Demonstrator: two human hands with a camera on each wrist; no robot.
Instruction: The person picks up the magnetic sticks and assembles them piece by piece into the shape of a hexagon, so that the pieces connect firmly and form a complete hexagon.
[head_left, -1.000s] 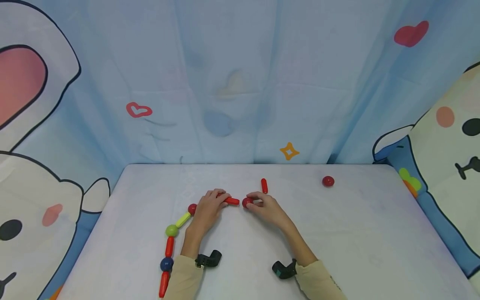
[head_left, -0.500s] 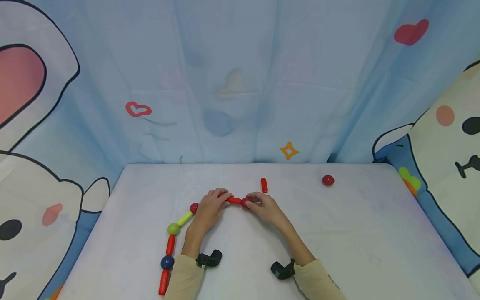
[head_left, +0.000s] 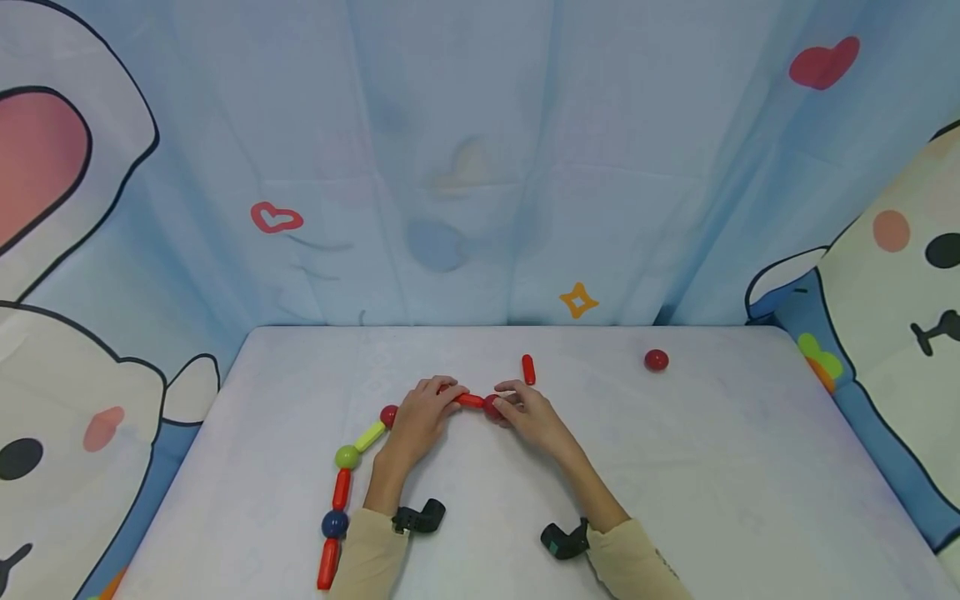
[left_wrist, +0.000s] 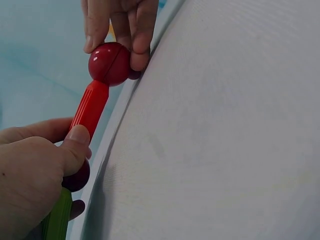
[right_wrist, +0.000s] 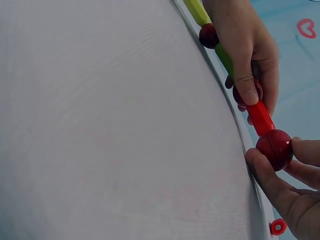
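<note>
My left hand [head_left: 420, 417] pinches a red ribbed rod [left_wrist: 91, 110] between thumb and fingers. A dark red ball [left_wrist: 77, 177] and a green rod [left_wrist: 57, 215] continue the chain under that hand, partly hidden by it. At the rod's free end sits a glossy red ball [right_wrist: 274, 149], with the rod's tip against it. My right hand [head_left: 536, 417] holds this ball with thumb and fingertips. Down the left side the chain runs on through a red ball [head_left: 387, 416], a yellow-green rod [head_left: 370, 437], a green ball [head_left: 347, 457], red rods and a blue ball [head_left: 334, 524].
A loose red rod [head_left: 528, 369] lies just beyond my right hand. Farther right, near the back edge of the white table [head_left: 750, 467], is a loose red ball [head_left: 656, 360]. A printed blue curtain [head_left: 480, 167] hangs behind the table.
The right hand has brought the red ball left against the red rod's end, closing the gap between them. The chain's left part has shifted slightly. The loose pieces stay put.
</note>
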